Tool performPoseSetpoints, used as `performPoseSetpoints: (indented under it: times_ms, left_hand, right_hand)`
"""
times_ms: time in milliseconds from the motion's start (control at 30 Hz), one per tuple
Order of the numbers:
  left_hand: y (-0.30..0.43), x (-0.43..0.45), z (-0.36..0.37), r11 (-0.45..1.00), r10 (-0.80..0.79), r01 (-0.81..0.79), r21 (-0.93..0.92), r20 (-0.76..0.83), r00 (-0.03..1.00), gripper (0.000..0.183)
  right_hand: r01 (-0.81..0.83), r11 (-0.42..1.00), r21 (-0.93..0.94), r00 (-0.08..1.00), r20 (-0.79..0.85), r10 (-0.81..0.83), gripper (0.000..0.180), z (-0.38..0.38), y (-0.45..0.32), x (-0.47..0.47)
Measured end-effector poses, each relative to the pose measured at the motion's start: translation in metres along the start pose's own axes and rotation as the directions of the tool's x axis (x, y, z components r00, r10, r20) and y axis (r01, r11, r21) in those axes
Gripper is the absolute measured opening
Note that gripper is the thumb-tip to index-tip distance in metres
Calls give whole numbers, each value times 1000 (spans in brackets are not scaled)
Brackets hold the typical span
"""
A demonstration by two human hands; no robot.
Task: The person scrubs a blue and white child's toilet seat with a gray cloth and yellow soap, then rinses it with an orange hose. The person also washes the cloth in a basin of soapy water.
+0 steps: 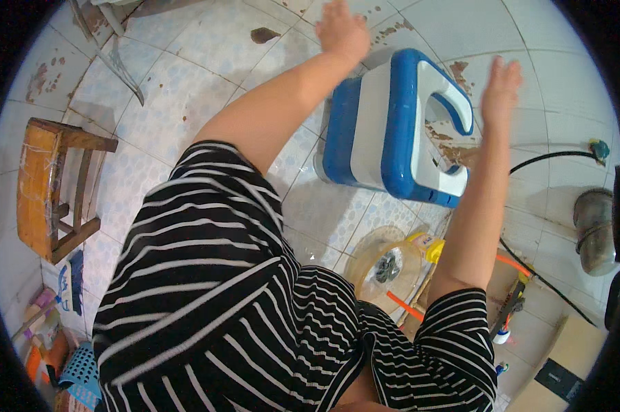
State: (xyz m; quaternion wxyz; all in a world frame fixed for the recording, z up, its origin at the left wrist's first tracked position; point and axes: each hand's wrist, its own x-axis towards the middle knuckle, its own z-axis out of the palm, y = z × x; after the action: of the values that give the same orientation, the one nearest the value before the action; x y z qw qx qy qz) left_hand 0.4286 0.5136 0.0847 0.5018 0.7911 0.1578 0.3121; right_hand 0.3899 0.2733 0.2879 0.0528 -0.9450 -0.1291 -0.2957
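My left hand (343, 33) reaches out at the top edge of the view, slightly blurred, holding nothing that I can see. Farther right, my right hand (500, 95) is raised with its fingers apart and blurred, also without anything in it. Between and below the two hands stands a blue and white plastic toilet stool (374, 123) with a C-shaped white seat (426, 154). Part of my right forearm covers the seat's near right edge. Whether either hand touches the stool, I cannot tell; both appear apart from it.
A wooden stool (39, 190) lies tipped at the left. Near my body are a yellowish basin (360, 286) and a yellow bottle (434, 251). Black hose (552, 157), a metal pipe (596, 237) and a beige box (572, 340) are at right. A blue basket (81, 368) sits lower left.
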Motion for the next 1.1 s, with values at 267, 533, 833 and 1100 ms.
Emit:
performPoseSetpoints:
  times_ms: [267, 533, 833, 1100]
  left_hand:
    - [-69, 25, -38, 931, -364, 366, 6, 107, 925, 56]
    - [-73, 10, -19, 907, -416, 420, 31, 227, 881, 54]
    - [-14, -8, 9, 934, -91, 238, -267, 467, 880, 56]
    - [36, -44, 26, 874, 335, 21, -485, 635, 696, 55]
  right_hand:
    - [-96, 993, -71, 880, 460, 118, 95, 111, -40, -55]
    - [195, 973, -120, 739, 670, -66, 83, 125, 53, 14]
    - [-183, 978, -99, 903, 377, 208, 76, 135, -3, -23]
    - [104, 987, 121, 875, 461, -149, 75, 16, -104, -142]
